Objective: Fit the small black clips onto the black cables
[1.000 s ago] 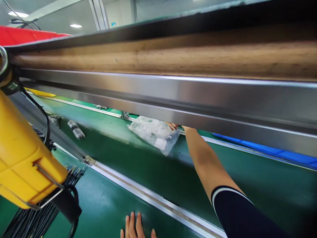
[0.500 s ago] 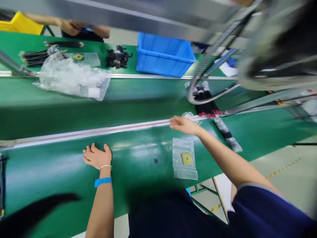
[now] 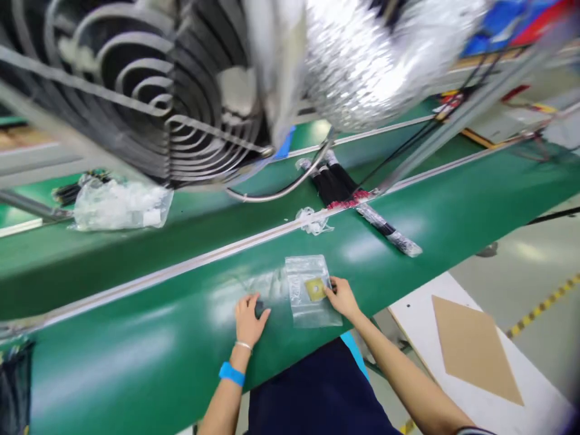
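While a long, glossy green worktop (image 3: 136,356) spanned the view, a large fan with a concentric wire guard (image 3: 167,112) and a crumpled silver foil duct (image 3: 357,66) hung above it. Slender black bundles with red ends (image 3: 333,186) reached a pale metal rail (image 3: 203,260); a bulging clear plastic bag (image 3: 122,205) rested farther left. The right hand (image 3: 343,297) met the right edge of a flat, clear plastic bag (image 3: 296,302), fingers bent and little parted; whether they pinched the film could not be told. Within that bag, beside the right thumb, lay a yellow square plate with a central hole (image 3: 310,290). The left hand (image 3: 247,320) curved, half closed, about a small dark object (image 3: 258,310) left of the bag; a firm hold could not be confirmed. Slick film, tugged at one edge, might have let the bag skid or the plate shift; a loose left grasp might have let the dark object slip. Counted: one fan, one duct, one bulging bag, one flat bag, one plate, one dark object at the left hand, two hands, at least two overlapping bundles.
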